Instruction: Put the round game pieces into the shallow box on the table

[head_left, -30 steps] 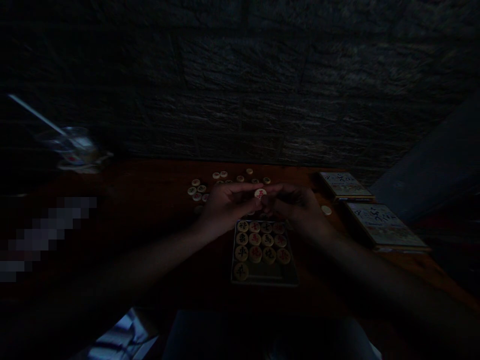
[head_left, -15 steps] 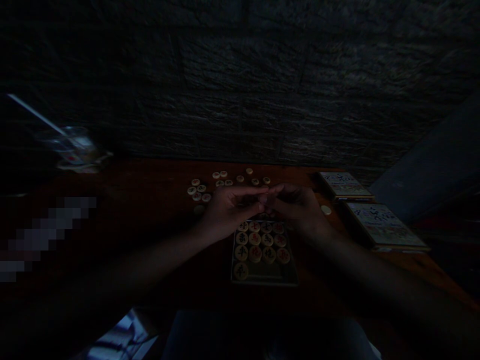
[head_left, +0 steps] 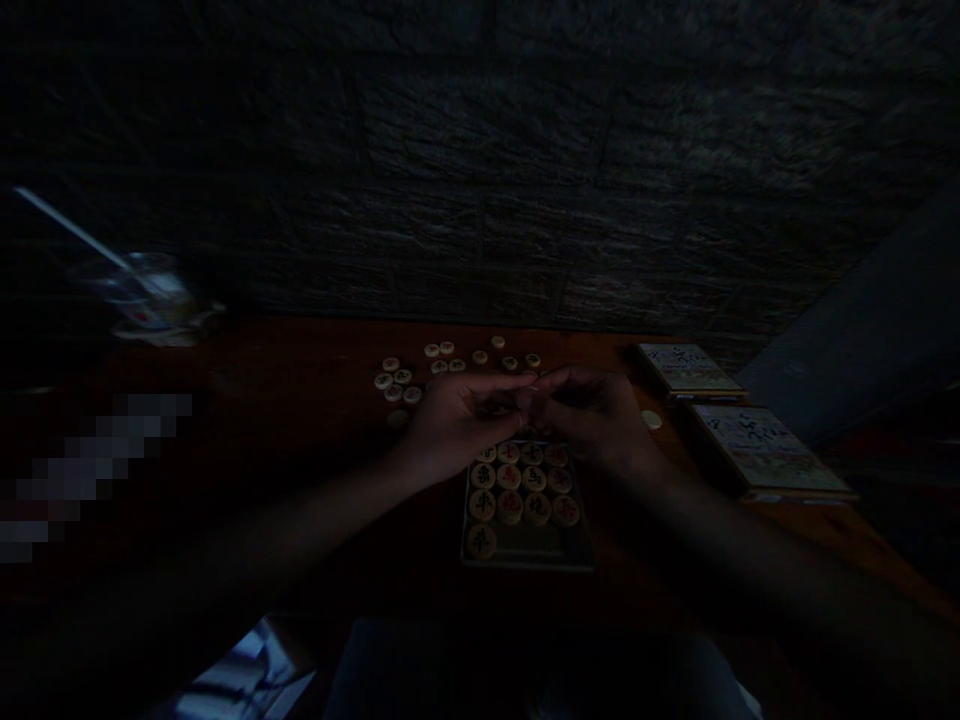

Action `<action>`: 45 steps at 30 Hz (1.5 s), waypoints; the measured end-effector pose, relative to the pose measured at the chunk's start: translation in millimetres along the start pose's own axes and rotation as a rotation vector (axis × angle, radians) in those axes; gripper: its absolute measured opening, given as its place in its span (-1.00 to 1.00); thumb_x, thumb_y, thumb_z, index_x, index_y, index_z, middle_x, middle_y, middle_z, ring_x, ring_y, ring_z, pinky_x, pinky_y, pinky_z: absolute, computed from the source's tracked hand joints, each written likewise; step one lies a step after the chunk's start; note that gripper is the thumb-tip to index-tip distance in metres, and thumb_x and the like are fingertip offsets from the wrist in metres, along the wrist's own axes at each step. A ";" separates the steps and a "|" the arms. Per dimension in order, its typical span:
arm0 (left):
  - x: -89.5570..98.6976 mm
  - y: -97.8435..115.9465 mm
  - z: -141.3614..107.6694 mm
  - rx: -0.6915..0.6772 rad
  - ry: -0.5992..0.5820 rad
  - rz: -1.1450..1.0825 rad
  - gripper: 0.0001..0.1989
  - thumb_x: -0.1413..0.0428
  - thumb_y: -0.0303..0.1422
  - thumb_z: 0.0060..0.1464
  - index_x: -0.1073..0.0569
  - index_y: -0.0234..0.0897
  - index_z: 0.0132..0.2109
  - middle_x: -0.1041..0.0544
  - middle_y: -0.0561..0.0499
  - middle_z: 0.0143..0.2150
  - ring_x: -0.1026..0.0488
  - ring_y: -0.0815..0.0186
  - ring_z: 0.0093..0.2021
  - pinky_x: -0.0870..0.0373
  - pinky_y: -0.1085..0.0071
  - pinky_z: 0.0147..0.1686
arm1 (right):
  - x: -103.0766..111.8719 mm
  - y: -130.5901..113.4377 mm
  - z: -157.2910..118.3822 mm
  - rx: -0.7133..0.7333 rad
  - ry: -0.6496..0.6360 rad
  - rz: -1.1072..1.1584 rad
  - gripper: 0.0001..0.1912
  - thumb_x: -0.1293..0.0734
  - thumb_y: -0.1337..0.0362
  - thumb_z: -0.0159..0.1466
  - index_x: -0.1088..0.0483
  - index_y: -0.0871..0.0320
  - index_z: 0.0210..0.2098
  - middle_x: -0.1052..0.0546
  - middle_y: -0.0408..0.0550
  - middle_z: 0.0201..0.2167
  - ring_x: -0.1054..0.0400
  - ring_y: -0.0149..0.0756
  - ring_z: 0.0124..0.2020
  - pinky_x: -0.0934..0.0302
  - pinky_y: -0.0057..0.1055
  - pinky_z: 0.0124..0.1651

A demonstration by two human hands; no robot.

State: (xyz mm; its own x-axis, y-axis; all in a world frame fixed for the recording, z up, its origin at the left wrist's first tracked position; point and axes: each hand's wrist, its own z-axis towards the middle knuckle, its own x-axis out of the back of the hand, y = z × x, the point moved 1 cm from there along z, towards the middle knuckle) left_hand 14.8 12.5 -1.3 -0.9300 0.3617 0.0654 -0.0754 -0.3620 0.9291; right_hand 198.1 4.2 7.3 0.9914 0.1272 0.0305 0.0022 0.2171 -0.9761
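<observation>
Dim light covers the wooden table [head_left: 315, 375]. My left hand [head_left: 465, 415] and my right hand [head_left: 592, 415] meet at the fingertips over the far edge of an open box [head_left: 529, 568]. Both are pinched closed on something too small and dark to make out. In the box, round pieces with red or black characters lie in rows, among them a black-marked piece [head_left: 481, 541] at the near left. More round pieces [head_left: 403, 377] are scattered on the table beyond my hands. One pale disc [head_left: 651, 420] lies right of my right hand.
Two flat boxes with printed lids, one farther [head_left: 690, 368] and one nearer [head_left: 765, 448], lie at the right. A clear cup [head_left: 146, 295] with a straw stands at the far left. A stone wall [head_left: 480, 180] rises behind the table.
</observation>
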 end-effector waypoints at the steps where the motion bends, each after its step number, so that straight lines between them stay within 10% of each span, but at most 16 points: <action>1: 0.1 -0.2 -0.3 0.002 -0.003 0.005 -0.58 -0.34 -0.47 0.03 -0.64 -0.28 0.08 -0.66 -0.15 0.10 -0.64 0.12 0.08 -0.55 0.17 0.16 | 0.0 0.7 0.1 0.005 0.000 0.015 -0.70 -0.67 0.15 -0.01 -0.62 0.18 -0.40 -0.59 -0.13 -0.54 -0.39 -0.46 -0.56 -0.26 -0.53 -0.49; 26: -1.6 8.4 0.6 0.131 0.136 -0.158 -0.86 -0.31 -0.38 0.11 -0.71 -0.20 -0.16 -0.74 -0.04 -0.13 -0.71 0.26 -0.22 -0.69 0.35 -0.15 | -0.5 -4.4 -2.3 0.044 -0.072 -0.015 -0.79 -0.62 0.19 0.10 -0.69 0.10 -0.28 -0.66 -0.11 -0.45 -0.51 -0.41 -0.49 -0.38 -0.52 -0.40; 45: 2.6 3.7 0.8 0.133 0.069 -0.110 -0.63 -0.41 -0.39 -0.01 -0.68 -0.24 0.00 -0.71 -0.13 -0.01 -0.68 0.16 -0.05 -0.62 0.20 0.03 | 0.6 -1.5 -1.1 -0.052 -0.067 0.038 -0.70 -0.62 0.10 0.10 -0.68 0.11 -0.23 -0.66 -0.08 -0.42 -0.46 -0.43 -0.49 -0.33 -0.53 -0.43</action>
State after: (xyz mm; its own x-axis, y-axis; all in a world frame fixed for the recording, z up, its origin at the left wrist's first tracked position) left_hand 12.4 12.8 2.6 -0.9416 0.3314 -0.0598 -0.1337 -0.2049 0.9696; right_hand 198.8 2.9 8.5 0.9800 0.1991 0.0063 -0.0264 0.1610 -0.9866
